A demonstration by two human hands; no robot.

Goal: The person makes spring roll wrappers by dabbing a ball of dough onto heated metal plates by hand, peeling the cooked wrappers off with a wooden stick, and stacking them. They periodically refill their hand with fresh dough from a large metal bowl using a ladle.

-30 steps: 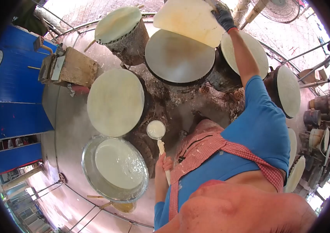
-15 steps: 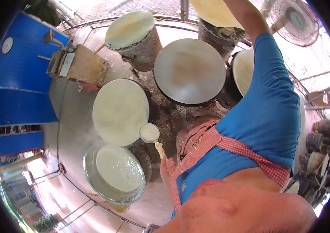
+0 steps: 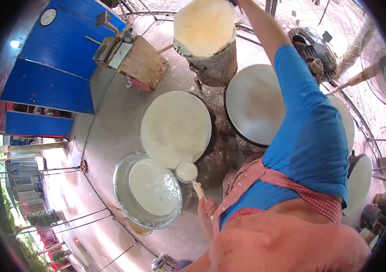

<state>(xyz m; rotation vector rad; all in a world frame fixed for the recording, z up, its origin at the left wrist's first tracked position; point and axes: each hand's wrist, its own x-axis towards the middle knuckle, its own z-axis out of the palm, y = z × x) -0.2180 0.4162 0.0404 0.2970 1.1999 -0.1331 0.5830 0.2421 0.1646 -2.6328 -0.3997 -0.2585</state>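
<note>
My left hand is closed round the pale handle of a ladle. The ladle's round bowl, with whitish matter in it, is at the lower edge of a round griddle covered by a pale layer. Below it, a large metal basin holds creamy white batter. My right arm stretches up to the top edge, where my right hand is almost wholly cut off beside something dark. A yellowish round sheet lies on a drum close to that arm.
A greyish griddle sits partly behind my right arm. More round plates stand at the right, near a fan and dark machinery. A brown box is at the upper left, by blue panels.
The view has turned, so most things appear farther right. The yellowish sheet by my right arm has moved from the upper right drum onto the top middle one. My left hand still holds the ladle.
</note>
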